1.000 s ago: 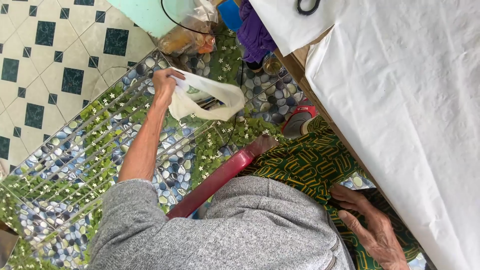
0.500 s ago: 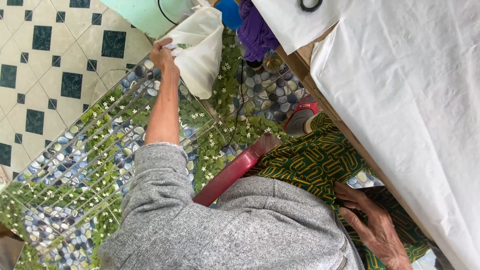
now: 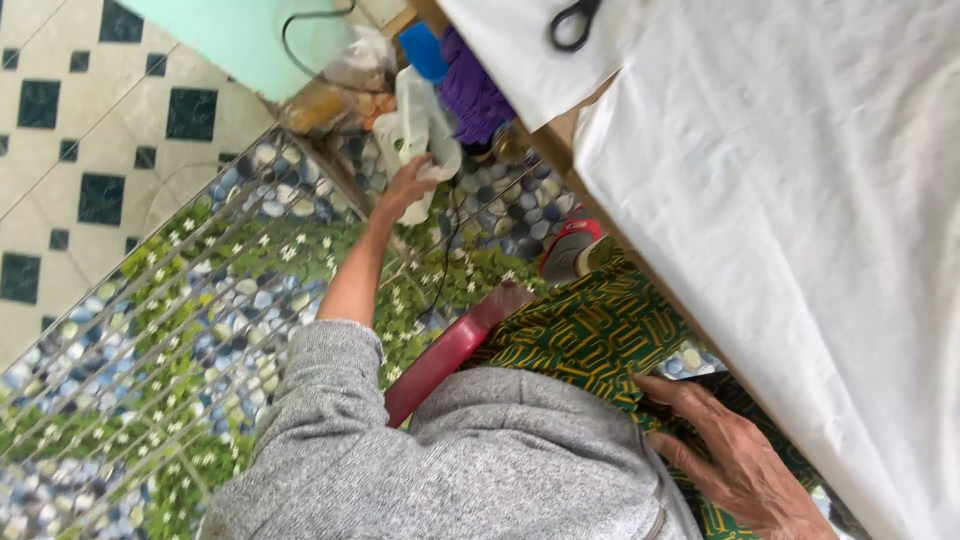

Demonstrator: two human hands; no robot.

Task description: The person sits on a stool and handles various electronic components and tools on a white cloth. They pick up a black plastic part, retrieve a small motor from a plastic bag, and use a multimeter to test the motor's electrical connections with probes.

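Observation:
My left hand [image 3: 405, 190] reaches far out over the floor, arm in a grey sleeve, and grips a piece of white cloth [image 3: 418, 125] that hangs bunched above the fingers. It holds the cloth close to a pile by the wall: a clear plastic bag [image 3: 360, 65], a blue thing [image 3: 425, 50] and purple fabric [image 3: 470, 90]. My right hand [image 3: 740, 460] lies flat with fingers spread on the green patterned fabric [image 3: 590, 335] over my lap, holding nothing.
A large white cloth [image 3: 790, 200] covers a table at the right, with black scissors [image 3: 572, 22] on it. A red stool [image 3: 450, 345] is under me and a red shoe [image 3: 570, 250] is on the pebble-and-flower floor mat [image 3: 180, 330]. A black cable [image 3: 445, 270] trails across the mat.
My left hand carried the white cloth away from me, toward the pile by the wall. The right hand stayed on my lap.

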